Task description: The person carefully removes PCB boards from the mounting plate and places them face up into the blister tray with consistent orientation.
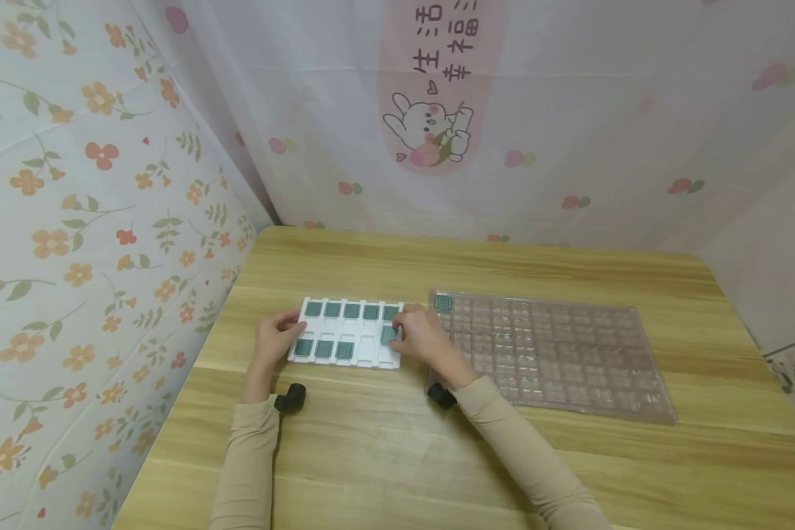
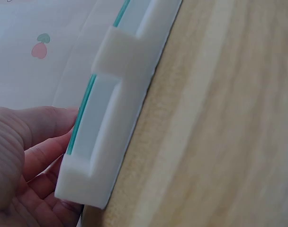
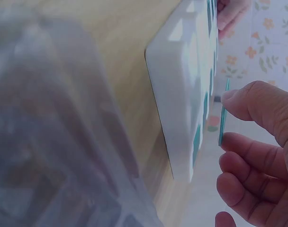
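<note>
On white tray (image 1: pixel 334 330): eight chips (image 1: pixel 352 311) seated — two slots (image 1: pixel 367 344) bare
Right hand (image 1: pixel 424 335): pinching another chip (image 1: pixel 388 335)
Left hand (image 1: pixel 274 341): gripping tray edge
Clear tray (image 1: pixel 589 357): one chip (image 1: pixel 443 302)

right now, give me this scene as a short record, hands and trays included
left hand: grips the left end of the white rectangular plastic tray
right hand: pinches a thin green square board above the white tray
white tray holds: eight more green boards, five far, three near
clear rectangular plastic tray: right of the white one, one green board in its far-left compartment
table: light wood-grain
</note>
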Available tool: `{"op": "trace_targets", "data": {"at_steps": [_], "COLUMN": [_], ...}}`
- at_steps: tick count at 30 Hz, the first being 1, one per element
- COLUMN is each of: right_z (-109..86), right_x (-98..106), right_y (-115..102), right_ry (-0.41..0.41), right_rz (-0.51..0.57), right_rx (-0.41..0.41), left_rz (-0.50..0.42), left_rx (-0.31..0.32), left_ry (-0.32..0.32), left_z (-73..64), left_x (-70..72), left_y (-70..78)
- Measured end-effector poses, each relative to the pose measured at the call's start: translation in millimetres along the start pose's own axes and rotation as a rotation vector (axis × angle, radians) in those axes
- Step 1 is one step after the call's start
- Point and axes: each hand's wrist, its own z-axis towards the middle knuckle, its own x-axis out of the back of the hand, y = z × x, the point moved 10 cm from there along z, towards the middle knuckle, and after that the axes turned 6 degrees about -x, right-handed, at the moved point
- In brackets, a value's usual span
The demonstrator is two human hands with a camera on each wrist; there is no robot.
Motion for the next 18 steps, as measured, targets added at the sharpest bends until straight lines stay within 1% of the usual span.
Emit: {"op": "trace_targets", "data": {"at_steps": [7, 11, 18], "right_z": [-1.5, -3.2, -4.8], "right_x": [5, 8, 16], "right_y": [14, 22, 35], "right_ry": [-0.002, -0.013, -0.016], "right_rz": [0.062, 0.067, 0.106], "right_rx": [-0.05, -0.073, -0.084], "left_rz": [0.003, -0.002, 0.008], "left_rx": [0.006, 0.007, 0.021], "left_ry": [0.002, 0.006, 0.002], "left_z": [0.1, 0.5, -0.4], "left_x": [0.5, 0.9, 0.3], "left_y": [-0.3, -0.4, -1.9]}}
